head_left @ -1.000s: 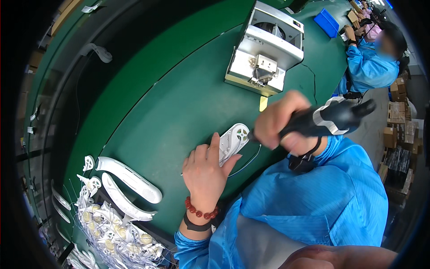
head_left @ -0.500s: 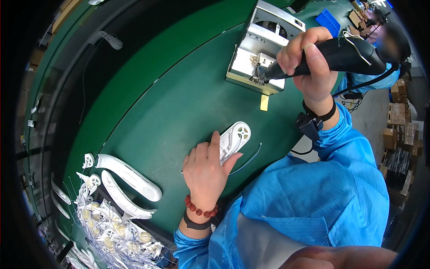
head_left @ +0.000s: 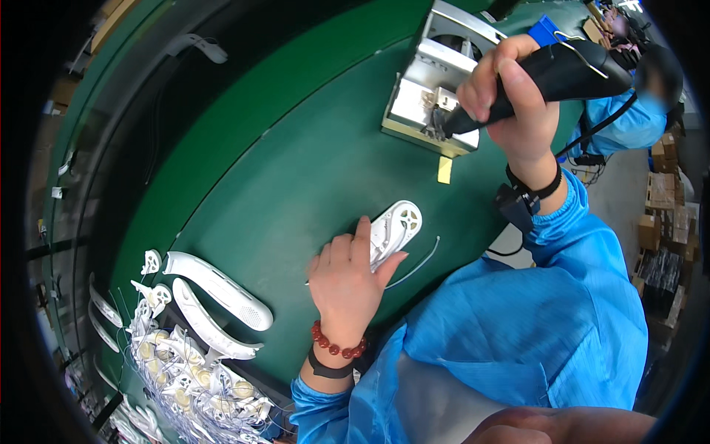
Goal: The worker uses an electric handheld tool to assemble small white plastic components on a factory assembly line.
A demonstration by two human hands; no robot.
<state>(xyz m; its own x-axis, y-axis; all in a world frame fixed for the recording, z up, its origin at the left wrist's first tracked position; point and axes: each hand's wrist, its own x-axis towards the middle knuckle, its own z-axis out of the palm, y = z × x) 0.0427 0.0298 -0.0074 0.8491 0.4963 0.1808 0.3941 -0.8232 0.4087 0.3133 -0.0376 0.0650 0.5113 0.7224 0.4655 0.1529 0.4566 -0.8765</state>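
Note:
My right hand (head_left: 518, 103) is wrapped around a black electric screwdriver (head_left: 566, 74). Its tip reaches down to the front of a silver metal screw feeder (head_left: 423, 103), where the exact contact is too small to make out. Lower on the green table, my left hand (head_left: 347, 274) holds an elongated white plastic housing (head_left: 407, 214), thumb on one side and forefinger on the other. The palm and fingers hide the housing's near end. A round, spoked part shows at its far end, and a thin cable (head_left: 425, 263) runs out beside my thumb.
Two curved white shells (head_left: 222, 288) lie at the left, above a heap of white parts and wires (head_left: 185, 377). A yellow tag (head_left: 444, 170) sticks out below the feeder. Beyond it are a blue bin (head_left: 545, 31) and a co-worker's blue sleeve (head_left: 629, 122).
The whole view has shifted slightly, with things sitting a little farther right. My right hand stays with the screwdriver at the feeder, and my left stays on the housing.

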